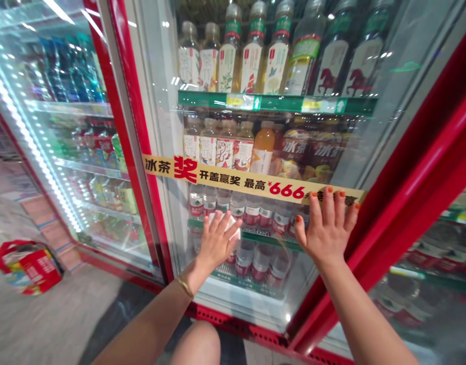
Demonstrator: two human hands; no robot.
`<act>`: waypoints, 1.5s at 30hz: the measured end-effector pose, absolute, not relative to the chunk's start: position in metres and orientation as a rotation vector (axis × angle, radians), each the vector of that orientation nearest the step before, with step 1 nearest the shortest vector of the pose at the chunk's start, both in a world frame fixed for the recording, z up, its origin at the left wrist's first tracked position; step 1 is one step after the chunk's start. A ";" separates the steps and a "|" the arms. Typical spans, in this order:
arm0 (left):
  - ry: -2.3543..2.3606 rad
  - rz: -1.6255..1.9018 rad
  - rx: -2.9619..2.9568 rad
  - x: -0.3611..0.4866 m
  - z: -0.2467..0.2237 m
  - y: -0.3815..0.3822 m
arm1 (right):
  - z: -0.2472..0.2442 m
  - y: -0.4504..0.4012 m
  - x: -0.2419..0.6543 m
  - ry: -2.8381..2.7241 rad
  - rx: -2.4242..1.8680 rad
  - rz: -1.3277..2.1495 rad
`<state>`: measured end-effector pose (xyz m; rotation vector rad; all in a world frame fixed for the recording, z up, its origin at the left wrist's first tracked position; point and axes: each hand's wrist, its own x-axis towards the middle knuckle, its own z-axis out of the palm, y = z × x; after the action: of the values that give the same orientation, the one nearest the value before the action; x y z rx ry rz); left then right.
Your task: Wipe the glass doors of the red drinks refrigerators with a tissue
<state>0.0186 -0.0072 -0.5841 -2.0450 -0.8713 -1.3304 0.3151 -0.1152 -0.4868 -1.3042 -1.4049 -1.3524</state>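
My left hand [216, 241] presses a white cloth or wipe [236, 232] against the glass door [168, 218] of a drinks cooler, its fingers spread over it. Most of that white piece is hidden under the palm, so its exact kind cannot be told. Higher and to the right, my right hand [327, 230] lies flat on the same door with fingers apart and nothing in it. Its fingertips touch the right end of a yellow promotional strip [233, 181] running across the glass. A bracelet [185, 287] circles my left wrist.
Behind the glass, bottled drinks [251, 66] stand on green-edged shelves [278, 104]. Red door frames [392, 203] border the cooler. Another lit cooler [73, 167] is at left. On the floor [38, 324] sits a red package [31, 268] beside stacked boxes [52, 228]. My knee [198, 344] shows below.
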 end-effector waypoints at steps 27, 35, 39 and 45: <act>-0.684 -1.172 -2.197 0.111 -0.539 -0.033 | -0.486 -0.113 0.313 -1.405 -1.293 -1.380; -0.804 -1.276 -2.047 0.021 -0.588 -0.016 | -0.489 -0.113 0.316 -1.456 -1.365 -1.303; -1.044 -1.462 -2.021 0.075 -0.554 -0.026 | -0.489 -0.114 0.318 -1.469 -1.397 -1.272; -0.617 -1.164 -2.347 0.124 -0.609 -0.059 | -0.489 -0.115 0.316 -1.444 -1.414 -1.282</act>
<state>0.1236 -0.0586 -0.6092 -2.3470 -0.6169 -1.1643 0.3165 -0.1152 -0.4893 -1.4140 -1.4436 -1.2819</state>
